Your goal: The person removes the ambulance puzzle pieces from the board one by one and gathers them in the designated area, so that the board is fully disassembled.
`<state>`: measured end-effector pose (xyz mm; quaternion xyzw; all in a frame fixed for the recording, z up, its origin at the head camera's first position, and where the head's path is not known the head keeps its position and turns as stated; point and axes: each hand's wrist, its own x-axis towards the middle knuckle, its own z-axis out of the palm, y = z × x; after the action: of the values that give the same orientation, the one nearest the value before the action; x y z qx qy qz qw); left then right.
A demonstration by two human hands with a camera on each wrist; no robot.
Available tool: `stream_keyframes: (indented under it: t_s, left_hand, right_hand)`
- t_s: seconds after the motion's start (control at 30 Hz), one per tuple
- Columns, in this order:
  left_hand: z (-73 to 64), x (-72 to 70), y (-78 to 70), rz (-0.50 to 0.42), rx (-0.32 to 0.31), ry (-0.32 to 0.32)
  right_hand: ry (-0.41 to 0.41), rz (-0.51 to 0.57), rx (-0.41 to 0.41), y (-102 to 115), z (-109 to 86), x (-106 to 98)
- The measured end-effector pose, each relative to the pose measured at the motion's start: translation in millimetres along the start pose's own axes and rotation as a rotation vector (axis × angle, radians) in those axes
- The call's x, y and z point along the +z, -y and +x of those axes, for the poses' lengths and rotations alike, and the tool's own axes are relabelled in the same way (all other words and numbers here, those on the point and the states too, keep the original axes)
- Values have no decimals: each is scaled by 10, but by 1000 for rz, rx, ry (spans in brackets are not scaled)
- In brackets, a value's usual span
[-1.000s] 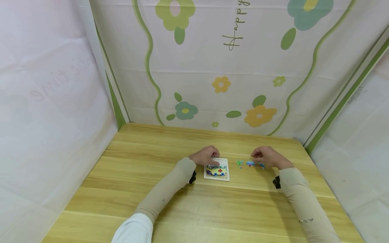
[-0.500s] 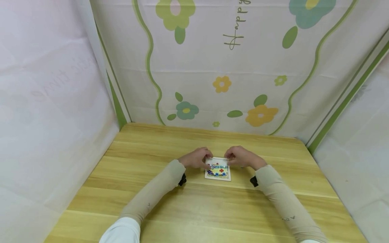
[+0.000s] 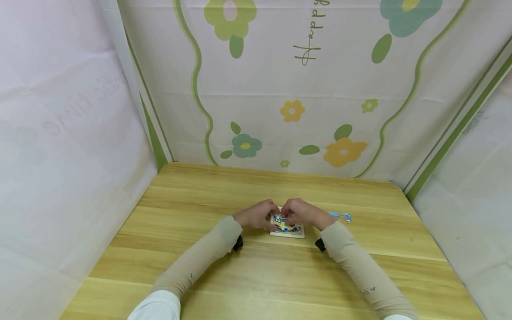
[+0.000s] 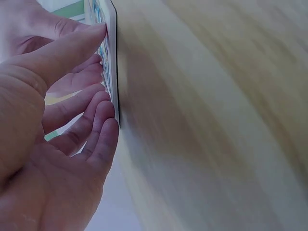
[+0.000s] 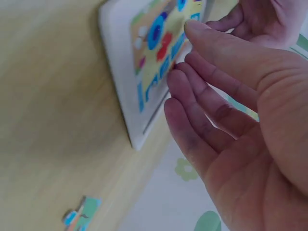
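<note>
A square puzzle board (image 3: pixel 287 236) with a white rim and a yellow ambulance picture lies on the wooden table, partly under both hands. My left hand (image 3: pixel 256 215) lies along its left side; in the left wrist view the thumb and relaxed fingertips touch the board's edge (image 4: pixel 112 62). Over the board's upper part reaches my right hand (image 3: pixel 305 212), its fingertips at the picture. The right wrist view shows these fingers (image 5: pixel 180 86) slightly bent beside the board's rim (image 5: pixel 118 72); whether a small piece sits between them is hidden.
Loose blue pieces (image 3: pixel 334 215) lie right of the board, partly behind the right wrist. A small green-and-blue puzzle piece (image 5: pixel 85 211) rests on the table beside the board. Floral fabric (image 3: pixel 256 111) closes off the back, with white fabric (image 3: pixel 60 155) along the left.
My right hand has moved left from above the loose pieces to the board's upper part. My left hand has shifted slightly left, toward the board's left edge. The board has hardly moved.
</note>
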<state>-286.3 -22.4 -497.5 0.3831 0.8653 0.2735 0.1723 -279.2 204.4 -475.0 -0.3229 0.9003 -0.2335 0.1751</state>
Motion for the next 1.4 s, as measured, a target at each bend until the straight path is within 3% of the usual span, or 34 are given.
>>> stream_keyframes:
  t_s: [0.23, 0.53, 0.7, 1.0, 1.4]
  left_hand:
    - [1, 6, 21, -8, 14, 3]
    - [0, 21, 11, -20, 3, 16]
    - [-1, 17, 17, -23, 6, 12]
    - [50, -9, 14, 23, 14, -1]
    - [29, -12, 6, -19, -1, 3]
  right_hand:
    - [-20, -92, -3, 8, -36, 53]
    - [-39, -180, -85, 56, -68, 78]
    - [-53, -167, -102, 71, -59, 79]
    - [-50, -126, -32, 76, -52, 57]
    - [-53, -39, -9, 66, -26, 53]
